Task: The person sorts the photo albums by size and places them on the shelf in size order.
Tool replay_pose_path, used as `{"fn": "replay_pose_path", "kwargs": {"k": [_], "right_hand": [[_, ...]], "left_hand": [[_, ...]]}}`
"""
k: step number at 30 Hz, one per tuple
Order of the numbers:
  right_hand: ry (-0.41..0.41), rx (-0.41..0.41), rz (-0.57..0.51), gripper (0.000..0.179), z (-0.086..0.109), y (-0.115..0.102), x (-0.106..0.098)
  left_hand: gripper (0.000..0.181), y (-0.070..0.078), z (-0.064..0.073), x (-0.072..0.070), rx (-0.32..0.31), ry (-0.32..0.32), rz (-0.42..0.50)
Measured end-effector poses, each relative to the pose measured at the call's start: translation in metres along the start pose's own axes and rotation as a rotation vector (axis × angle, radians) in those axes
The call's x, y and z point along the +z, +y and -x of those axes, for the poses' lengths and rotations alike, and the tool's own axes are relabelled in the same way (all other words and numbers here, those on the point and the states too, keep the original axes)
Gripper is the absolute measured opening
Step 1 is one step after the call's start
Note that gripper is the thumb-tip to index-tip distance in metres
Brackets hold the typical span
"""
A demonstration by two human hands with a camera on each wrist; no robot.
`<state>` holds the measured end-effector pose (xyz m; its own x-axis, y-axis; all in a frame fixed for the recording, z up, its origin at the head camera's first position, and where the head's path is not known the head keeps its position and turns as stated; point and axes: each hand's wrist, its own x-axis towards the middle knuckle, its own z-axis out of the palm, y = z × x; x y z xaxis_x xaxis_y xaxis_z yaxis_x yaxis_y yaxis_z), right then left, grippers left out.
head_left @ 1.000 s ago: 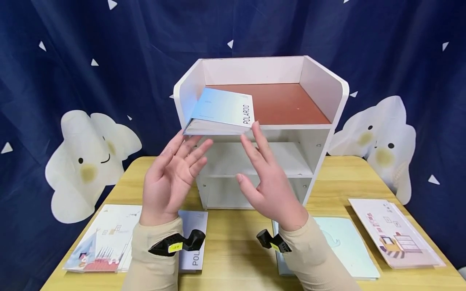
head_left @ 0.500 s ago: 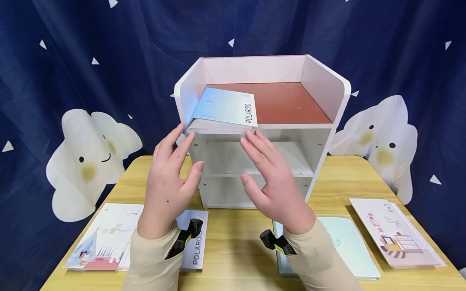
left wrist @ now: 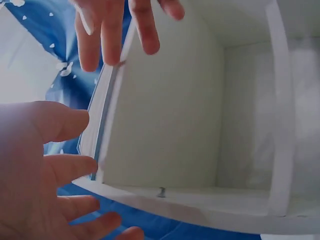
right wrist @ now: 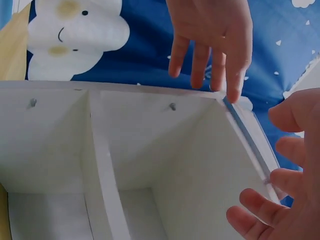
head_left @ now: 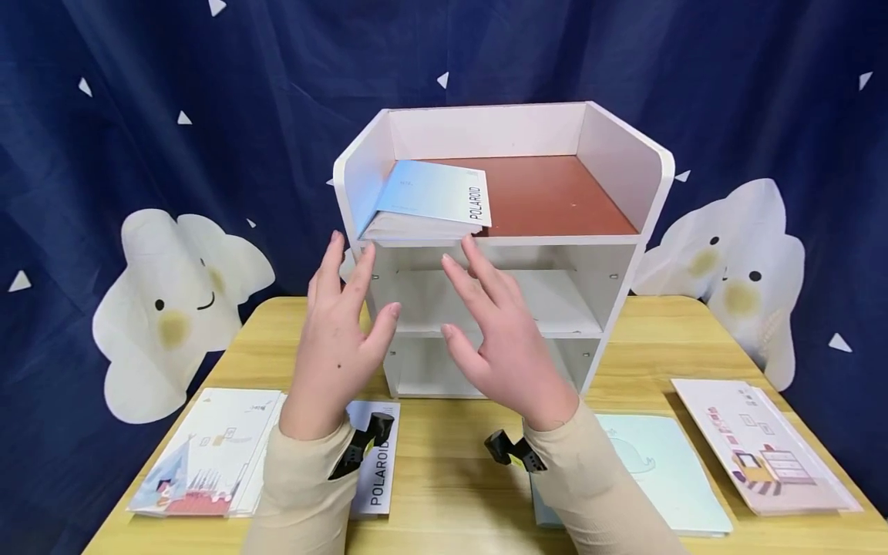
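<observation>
A light blue album (head_left: 437, 193) marked POLAROID lies on the reddish-brown top board of the white shelf unit (head_left: 631, 185), close to its left wall. The album's page edges face me along the front lip. My left hand (head_left: 333, 347) is spread just below the album's front left corner, its back toward the head camera. Below the front right corner is my right hand (head_left: 506, 339), fingers extended and thumb apart. Neither hand grips anything. Whether any fingertip touches the album is hard to tell. Both wrist views show the shelf front and the album's thin edge (right wrist: 245, 125).
On the wooden table (head_left: 444, 478) lie an illustrated album (head_left: 201, 455) and a second POLAROID album (head_left: 378, 462) at left, partly behind my left arm. At right are a pale green album (head_left: 666, 470) and a pink illustrated album (head_left: 763, 455). A blue curtain hangs behind.
My left hand has turned from palm showing to its back showing. The album has gone slightly deeper onto the top board, and its front edge now sits near the shelf lip.
</observation>
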<state>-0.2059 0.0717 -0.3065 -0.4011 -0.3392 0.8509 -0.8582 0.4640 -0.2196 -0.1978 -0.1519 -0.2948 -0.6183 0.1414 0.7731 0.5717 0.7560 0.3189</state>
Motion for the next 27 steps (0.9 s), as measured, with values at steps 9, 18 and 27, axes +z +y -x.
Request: {"fn": "replay_pose_path", "kwargs": {"k": [9, 18, 27], "right_hand": [[0.003, 0.006, 0.039, 0.062, -0.004, 0.002, 0.004], [-0.024, 0.038, 0.075, 0.073, 0.0, 0.004, 0.011], [-0.056, 0.052, 0.067, 0.074, 0.004, 0.003, 0.012]], "left_hand": [[0.079, 0.003, -0.005, 0.006, -0.026, -0.019, 0.033], [0.085, -0.001, -0.004, 0.01, -0.072, -0.05, 0.062], [0.087, -0.006, -0.004, 0.012, -0.055, -0.051, 0.096]]}}
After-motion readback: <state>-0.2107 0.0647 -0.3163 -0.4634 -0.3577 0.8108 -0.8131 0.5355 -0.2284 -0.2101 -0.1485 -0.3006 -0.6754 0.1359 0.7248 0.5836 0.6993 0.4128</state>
